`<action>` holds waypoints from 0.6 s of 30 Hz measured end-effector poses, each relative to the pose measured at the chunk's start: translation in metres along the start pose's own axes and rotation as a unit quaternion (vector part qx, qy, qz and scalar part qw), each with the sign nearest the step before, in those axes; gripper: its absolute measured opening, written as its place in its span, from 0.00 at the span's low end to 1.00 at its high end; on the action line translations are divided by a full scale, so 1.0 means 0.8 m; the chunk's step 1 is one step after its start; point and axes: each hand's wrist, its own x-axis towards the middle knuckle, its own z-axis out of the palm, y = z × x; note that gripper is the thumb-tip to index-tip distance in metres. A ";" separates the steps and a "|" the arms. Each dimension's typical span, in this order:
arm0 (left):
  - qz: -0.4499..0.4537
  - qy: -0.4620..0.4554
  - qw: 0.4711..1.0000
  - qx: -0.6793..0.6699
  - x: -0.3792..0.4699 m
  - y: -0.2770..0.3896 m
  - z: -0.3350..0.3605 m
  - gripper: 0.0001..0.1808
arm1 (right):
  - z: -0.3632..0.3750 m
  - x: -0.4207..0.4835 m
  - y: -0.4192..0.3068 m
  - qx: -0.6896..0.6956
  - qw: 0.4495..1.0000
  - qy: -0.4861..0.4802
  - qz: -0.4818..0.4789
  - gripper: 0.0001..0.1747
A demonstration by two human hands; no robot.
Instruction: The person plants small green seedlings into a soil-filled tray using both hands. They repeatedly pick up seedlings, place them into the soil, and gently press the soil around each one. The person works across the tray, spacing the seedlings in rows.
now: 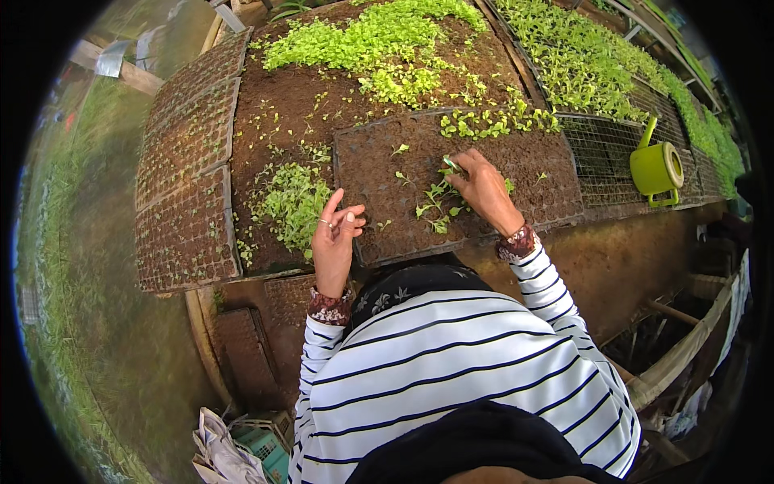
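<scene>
A black seedling tray (393, 233) filled with dark soil lies before me. My right hand (484, 187) is over its middle, with the fingers pinched around a small slim pale-green object (449, 162); what it is cannot be made out. Loose green seedlings (436, 206) lie on the soil just left of that hand. Upright seedlings (484, 124) stand along the tray's far edge. My left hand (336, 242), a ring on one finger, is raised at the tray's left edge with nothing in it. Beside it lies a heap of uprooted seedlings (294, 206).
Several trays of tiny sprouts (187, 230) line the left side. Behind is a soil bed (278, 103) with dense seedlings (363, 39). A yellow-green watering can (656, 166) stands at right on empty-celled trays (598, 151). A teal crate (266, 451) sits low at left.
</scene>
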 end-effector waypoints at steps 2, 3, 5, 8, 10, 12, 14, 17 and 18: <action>0.000 -0.031 0.999 0.011 0.013 -0.004 0.015 0.27 | 0.030 0.012 -0.006 -0.027 0.999 -0.026 -0.034 0.14; -0.003 -0.039 0.999 0.008 0.019 -0.007 0.022 0.27 | 0.043 0.017 -0.009 -0.051 0.997 -0.045 -0.039 0.15; -0.009 -0.053 0.999 0.004 0.028 -0.012 0.033 0.27 | 0.063 0.025 -0.014 -0.086 0.992 -0.064 -0.061 0.17; -0.015 -0.059 0.998 -0.001 0.040 -0.016 0.044 0.28 | 0.078 0.036 -0.020 -0.104 0.990 -0.053 -0.081 0.18; -0.030 -0.069 0.997 0.004 0.045 -0.016 0.046 0.29 | 0.073 0.042 -0.022 0.054 0.997 -0.054 -0.016 0.17; -0.029 -0.079 0.995 -0.049 0.052 -0.014 0.050 0.30 | 0.063 0.048 -0.024 0.185 0.977 -0.087 0.055 0.13; -0.041 -0.089 0.989 -0.115 0.058 -0.010 0.057 0.30 | 0.055 0.049 -0.030 0.303 0.938 -0.126 0.108 0.11; -0.046 -0.107 0.982 -0.151 0.062 -0.002 0.061 0.32 | 0.050 0.045 -0.041 0.378 0.906 -0.140 0.127 0.09; -0.051 -0.111 0.980 -0.157 0.064 0.000 0.062 0.33 | 0.049 0.042 -0.042 0.376 0.908 -0.140 0.119 0.09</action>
